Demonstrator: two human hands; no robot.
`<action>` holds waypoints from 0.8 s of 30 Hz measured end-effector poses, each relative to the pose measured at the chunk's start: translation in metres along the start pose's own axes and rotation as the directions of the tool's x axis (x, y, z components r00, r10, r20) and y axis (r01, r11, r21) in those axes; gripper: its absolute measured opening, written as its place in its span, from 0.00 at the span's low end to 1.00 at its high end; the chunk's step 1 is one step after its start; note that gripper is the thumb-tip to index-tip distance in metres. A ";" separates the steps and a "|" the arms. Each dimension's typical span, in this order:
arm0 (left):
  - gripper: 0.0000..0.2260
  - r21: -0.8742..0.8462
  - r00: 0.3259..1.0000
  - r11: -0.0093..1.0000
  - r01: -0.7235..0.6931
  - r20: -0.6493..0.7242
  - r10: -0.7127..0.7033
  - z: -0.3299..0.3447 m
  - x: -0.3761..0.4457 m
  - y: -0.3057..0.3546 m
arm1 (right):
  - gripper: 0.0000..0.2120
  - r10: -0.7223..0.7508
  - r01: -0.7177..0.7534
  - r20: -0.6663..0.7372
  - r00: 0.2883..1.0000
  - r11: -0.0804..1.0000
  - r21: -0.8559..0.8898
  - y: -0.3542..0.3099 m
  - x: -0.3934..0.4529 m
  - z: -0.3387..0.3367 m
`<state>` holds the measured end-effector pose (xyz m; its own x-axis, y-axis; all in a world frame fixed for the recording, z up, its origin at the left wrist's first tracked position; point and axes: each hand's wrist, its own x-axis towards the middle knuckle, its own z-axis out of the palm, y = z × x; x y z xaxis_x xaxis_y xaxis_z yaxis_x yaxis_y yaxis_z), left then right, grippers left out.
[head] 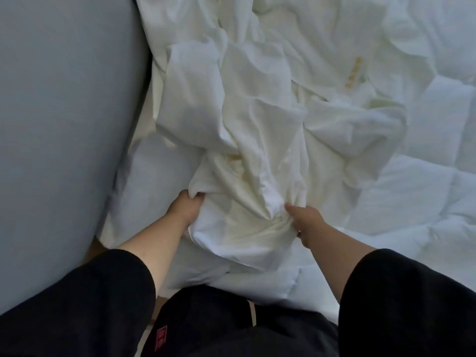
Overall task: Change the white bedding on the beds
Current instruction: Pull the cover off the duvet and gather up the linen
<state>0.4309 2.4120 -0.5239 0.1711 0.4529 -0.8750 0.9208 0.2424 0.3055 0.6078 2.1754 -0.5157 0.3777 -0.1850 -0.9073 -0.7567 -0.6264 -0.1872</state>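
Both hands down in the bedding. Left hand (186,207) curled into the near left edge of the crumpled white sheet (247,140), fingers buried in a fold, gripping the cloth. Right hand (306,222) clamped on a bunched knot of the same sheet — fabric gathered tight, creases radiating out from the grip, forefinger stretched along the top.

Sheet heaped in loose folds, running up and away from the hands toward the far side, lying on top of the quilted white duvet (417,181). Duvet spread flat to the right, stitched into puffy squares, and showing again under the sheet's near edge. Faint yellowish marks on the sheet — one patch just above the hands, another, streaky, farther up to the right (354,73).

Pale grey padded surface (59,112) filling the left side, curved edge butting against the bedding; what it is, hard to say. Black sleeves (108,292) on both forearms, pushed up short of the wrists. Dark clothing at the bottom centre, small red tag (161,336) on it, pale drawstring (252,313) hanging beside.
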 end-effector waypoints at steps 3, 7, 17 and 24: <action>0.23 0.117 0.996 0.992 -0.038 -0.080 0.048 0.001 -0.021 -0.002 | 0.17 -0.035 0.035 0.071 0.997 0.999 -0.001 -0.015 -0.023 -0.005; 0.17 0.258 0.955 0.957 -0.131 -0.226 0.192 -0.014 -0.079 0.010 | 0.22 -0.371 0.364 0.038 0.928 0.879 -0.308 -0.061 -0.088 -0.037; 0.08 -0.645 0.956 0.711 -0.280 -0.122 0.266 -0.089 -0.281 0.073 | 0.11 -0.565 0.408 0.079 0.821 0.678 0.612 -0.136 -0.274 -0.191; 0.03 -0.772 0.828 0.483 -0.414 -0.098 0.552 -0.074 -0.427 0.129 | 0.30 -0.980 0.988 0.146 0.138 0.147 0.048 -0.074 -0.390 -0.202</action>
<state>0.4506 2.3132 -0.0833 0.6156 0.5932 -0.5188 0.1036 0.5917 0.7995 0.6243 2.1409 -0.0718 0.7154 0.6987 0.0028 0.2365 -0.2385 -0.9419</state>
